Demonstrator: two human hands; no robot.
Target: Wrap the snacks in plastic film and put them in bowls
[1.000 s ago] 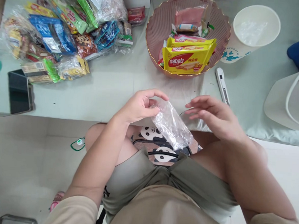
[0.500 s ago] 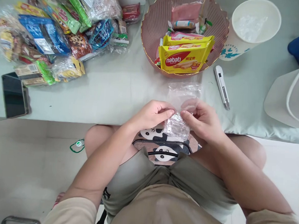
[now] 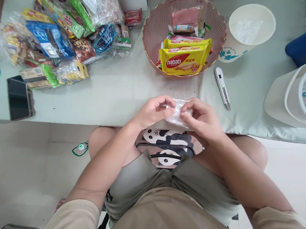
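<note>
Between my hands, by the table's front edge, is a crumpled clear plastic wrapper (image 3: 178, 120), folded into a small bundle. My left hand (image 3: 157, 110) pinches its left side between thumb and fingers. On the other side my right hand (image 3: 201, 117) grips it, fingers curled over the top. Whether anything lies inside the plastic I cannot tell. Just beyond stands a pink ribbed bowl (image 3: 152, 35) with a gold rim, holding yellow Nabati wafer packs (image 3: 183, 61) and other wrapped snacks. A white utility knife (image 3: 222, 88) lies right of my hands.
Packaged snacks (image 3: 48, 40) are heaped at the back left, with a phone (image 3: 19, 99) in front. A white bin (image 3: 252, 17) with clear plastic inside stands right of the bowl. White nested containers (image 3: 281, 98) and a blue object (image 3: 304, 47) are at the far right.
The clear plastic, spread tall between my hands before, is now folded into a smaller bundle. My hands have moved slightly away from me, and my fingers curl over its top.
</note>
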